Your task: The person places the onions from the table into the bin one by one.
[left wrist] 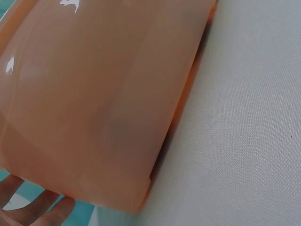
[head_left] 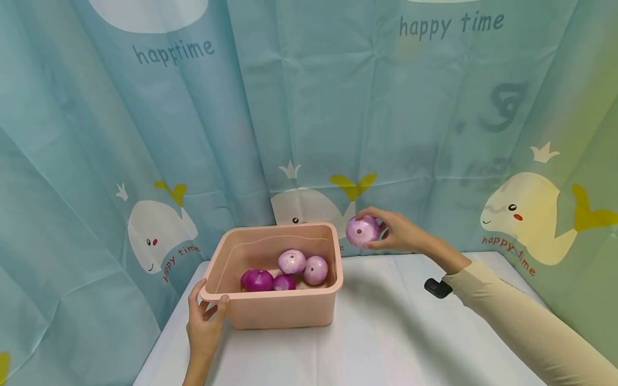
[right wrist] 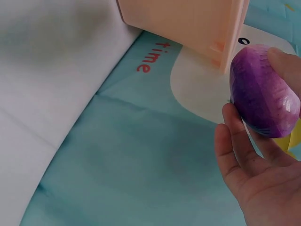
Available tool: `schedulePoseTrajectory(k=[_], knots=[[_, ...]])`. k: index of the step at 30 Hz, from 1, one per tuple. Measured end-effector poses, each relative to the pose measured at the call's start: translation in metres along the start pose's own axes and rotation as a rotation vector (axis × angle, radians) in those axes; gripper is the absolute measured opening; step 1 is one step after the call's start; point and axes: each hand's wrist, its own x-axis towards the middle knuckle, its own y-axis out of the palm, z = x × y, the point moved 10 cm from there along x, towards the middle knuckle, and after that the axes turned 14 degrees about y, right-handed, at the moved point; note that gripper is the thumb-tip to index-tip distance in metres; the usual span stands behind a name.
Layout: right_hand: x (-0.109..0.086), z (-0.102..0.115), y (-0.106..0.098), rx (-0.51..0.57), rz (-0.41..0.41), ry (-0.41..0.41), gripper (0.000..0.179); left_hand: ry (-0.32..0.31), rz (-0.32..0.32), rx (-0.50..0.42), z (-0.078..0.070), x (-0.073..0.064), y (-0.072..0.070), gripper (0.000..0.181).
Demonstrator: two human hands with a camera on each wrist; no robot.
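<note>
In the head view a pink plastic bin [head_left: 280,311] stands on the table with several purple onions [head_left: 292,262] inside, two paler and the others darker. My left hand [head_left: 205,327] grips its front left corner, thumb at the front rim and fingers along the left side. My right hand [head_left: 398,231] holds a purple onion [head_left: 362,232] between thumb and fingers, raised beyond the right rim of the bin. Close up in the right wrist view, that onion [right wrist: 263,92] shows a dark purple side, with the thumb on one face and fingers beneath.
A white cloth covers the table [head_left: 381,343]. Behind it and along both sides hangs a blue-green curtain [head_left: 328,107] printed with whales and lettering. A small black device [head_left: 438,288] sits at the right wrist, beside the beige sleeve [head_left: 521,316].
</note>
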Motion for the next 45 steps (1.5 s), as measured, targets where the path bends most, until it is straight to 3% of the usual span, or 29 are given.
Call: schedulePoseTrajectory(k=[12, 19, 27, 33, 40, 45], knots=[[0.005, 0.003, 0.002, -0.012, 0.033, 0.000, 0.063, 0.017, -0.007, -0.008, -0.001, 0.001, -0.001, 0.068], [0.014, 0.020, 0.008, -0.056, 0.089, -0.020, 0.058, 0.007, 0.004, -0.038, 0.001, 0.000, 0.002, 0.068], [0.030, 0.042, 0.025, -0.121, 0.169, -0.054, 0.055, 0.010, 0.003, -0.039, 0.001, 0.000, 0.001, 0.068], [0.042, 0.063, 0.040, -0.131, 0.221, -0.128, 0.054, 0.015, 0.003, -0.042, 0.001, 0.000, 0.002, 0.068], [0.059, 0.076, 0.065, -0.169, 0.289, -0.078, 0.052, 0.012, -0.002, -0.042, 0.002, -0.001, 0.001, 0.068], [0.070, 0.091, 0.081, -0.157, 0.300, -0.126, 0.052, 0.027, -0.001, -0.054, 0.000, 0.000, 0.001, 0.068]])
